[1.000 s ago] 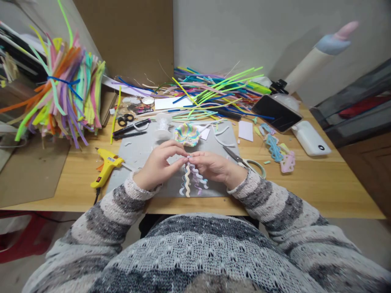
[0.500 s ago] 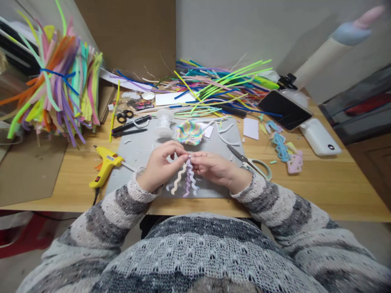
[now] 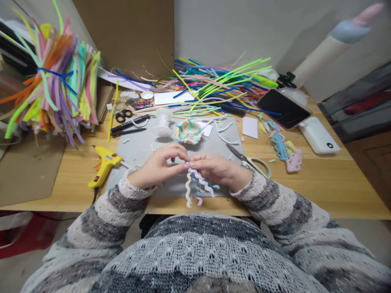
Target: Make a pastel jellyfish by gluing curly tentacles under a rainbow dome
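Observation:
Several wavy pipe cleaner strands (image 3: 188, 187) in cream, white, lilac and blue hang below my fingertips, joined at their top ends. My left hand (image 3: 161, 165) pinches that top from the left, thumb and forefinger closed. From the right, my right hand (image 3: 215, 167) grips the same joined ends, its fingers pressed together. The exact joint is hidden between the fingertips. Just beyond my hands, a ruffled pastel striped piece (image 3: 188, 132) lies on the grey mat (image 3: 128, 152), beside a spool of clear thread (image 3: 163, 123).
A yellow glue gun (image 3: 105, 162) lies left of the mat. Scissors (image 3: 252, 162) rest at its right edge. Pipe cleaners (image 3: 226, 83) are heaped at the back, with a phone (image 3: 284, 109) and a white power bank (image 3: 320, 136) at the right.
The wavy strands have swung and spread to the right, and blue ones now show. Both hands have moved slightly down, still pinching the top ends.

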`<state>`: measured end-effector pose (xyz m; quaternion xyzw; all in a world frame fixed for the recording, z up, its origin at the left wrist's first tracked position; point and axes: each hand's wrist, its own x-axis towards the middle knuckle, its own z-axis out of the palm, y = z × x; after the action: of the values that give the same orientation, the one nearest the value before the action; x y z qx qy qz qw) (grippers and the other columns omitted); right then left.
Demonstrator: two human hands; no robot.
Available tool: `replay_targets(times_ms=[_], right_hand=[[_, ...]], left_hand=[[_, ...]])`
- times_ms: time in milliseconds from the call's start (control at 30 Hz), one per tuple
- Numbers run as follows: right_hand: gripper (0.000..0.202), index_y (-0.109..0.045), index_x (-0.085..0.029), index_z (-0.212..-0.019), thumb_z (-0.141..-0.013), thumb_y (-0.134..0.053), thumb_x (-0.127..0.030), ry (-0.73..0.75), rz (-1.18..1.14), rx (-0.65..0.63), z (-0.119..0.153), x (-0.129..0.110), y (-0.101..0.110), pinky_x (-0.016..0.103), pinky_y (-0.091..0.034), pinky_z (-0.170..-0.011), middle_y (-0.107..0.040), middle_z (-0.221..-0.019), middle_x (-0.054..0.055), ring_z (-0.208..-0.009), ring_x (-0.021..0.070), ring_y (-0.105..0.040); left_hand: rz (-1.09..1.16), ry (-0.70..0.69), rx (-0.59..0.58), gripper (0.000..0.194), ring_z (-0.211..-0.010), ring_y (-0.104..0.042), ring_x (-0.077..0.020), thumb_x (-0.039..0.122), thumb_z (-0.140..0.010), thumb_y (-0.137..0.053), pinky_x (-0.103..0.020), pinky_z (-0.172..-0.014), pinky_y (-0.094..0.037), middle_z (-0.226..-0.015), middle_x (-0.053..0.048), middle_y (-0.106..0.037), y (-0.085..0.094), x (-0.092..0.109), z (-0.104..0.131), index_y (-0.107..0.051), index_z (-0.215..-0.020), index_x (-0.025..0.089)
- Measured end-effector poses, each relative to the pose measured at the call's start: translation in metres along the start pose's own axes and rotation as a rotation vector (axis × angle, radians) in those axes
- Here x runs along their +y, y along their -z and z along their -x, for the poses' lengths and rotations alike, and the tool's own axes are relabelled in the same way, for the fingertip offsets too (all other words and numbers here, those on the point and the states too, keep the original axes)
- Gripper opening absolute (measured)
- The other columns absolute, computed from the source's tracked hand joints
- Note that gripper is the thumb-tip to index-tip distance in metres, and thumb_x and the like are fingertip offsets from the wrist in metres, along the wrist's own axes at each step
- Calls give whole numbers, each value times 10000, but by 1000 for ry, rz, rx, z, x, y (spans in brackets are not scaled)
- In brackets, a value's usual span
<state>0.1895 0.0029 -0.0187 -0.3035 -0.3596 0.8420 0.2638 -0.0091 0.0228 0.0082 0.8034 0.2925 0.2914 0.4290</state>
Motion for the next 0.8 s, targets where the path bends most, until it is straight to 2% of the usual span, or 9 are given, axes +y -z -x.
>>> replay_targets(times_ms=[100, 200, 300, 367, 467, 533, 800], right_hand=[[260, -635, -163, -735, -718, -776, -381, -34, 21, -40, 2, -2, 0, 226, -356, -496, -536, -617, -43, -540, 73, -435], [275, -623, -172, -733, -765, -716, -429, 19, 44, -5, 2, -3, 1, 237, -338, -473, -548, -619, -30, -529, 84, -432], [248, -627, -180, -755, -779, -689, -418, 186, 105, 142, 0, 0, 2, 246, -362, -513, -571, -668, -18, -570, 97, -463], [200, -629, -201, -796, -747, -732, -365, 342, 145, 261, -2, 3, 3, 245, -402, -603, -590, -761, -22, -663, 101, -506], [218, -647, -248, -885, -721, -771, -321, 586, 308, 400, -6, 6, 5, 275, -427, -793, -602, -920, -18, -856, 130, -539], [215, -663, -258, -899, -724, -770, -323, 678, 439, 439, -7, 8, 6, 307, -413, -868, -605, -956, -4, -920, 154, -532], [287, -646, -236, -866, -664, -801, -368, 625, 402, 387, -9, 10, 9, 359, -386, -951, -583, -921, 7, -959, 186, -523]], left_hand=[[136, 77, -32, 127, -840, -577, -156, 302, -836, -660, -303, -732, -459, -886, -55, -637, -1, -2, 0, -676, -824, 176], [393, 185, -5, 161, -800, -572, -141, 326, -791, -710, -288, -711, -461, -860, -38, -619, -4, -6, 0, -663, -782, 173], [661, 311, 68, 209, -740, -569, -127, 347, -730, -766, -279, -694, -469, -793, -15, -607, -7, -9, 0, -657, -769, 173], [823, 417, 107, 234, -651, -541, -106, 345, -696, -790, -263, -631, -459, -734, 2, -593, -10, -11, -1, -655, -787, 177], [1007, 542, 103, 230, -586, -510, -91, 335, -697, -784, -248, -560, -439, -705, 3, -585, -15, -15, -3, -644, -792, 178], [1071, 589, 91, 206, -597, -519, -98, 331, -722, -760, -249, -552, -439, -698, -5, -583, -19, -18, -4, -633, -767, 174], [1200, 703, 54, 142, -638, -535, -107, 264, -713, -737, -245, -565, -427, -747, -19, -616, -30, -22, -3, -660, -800, 183]])
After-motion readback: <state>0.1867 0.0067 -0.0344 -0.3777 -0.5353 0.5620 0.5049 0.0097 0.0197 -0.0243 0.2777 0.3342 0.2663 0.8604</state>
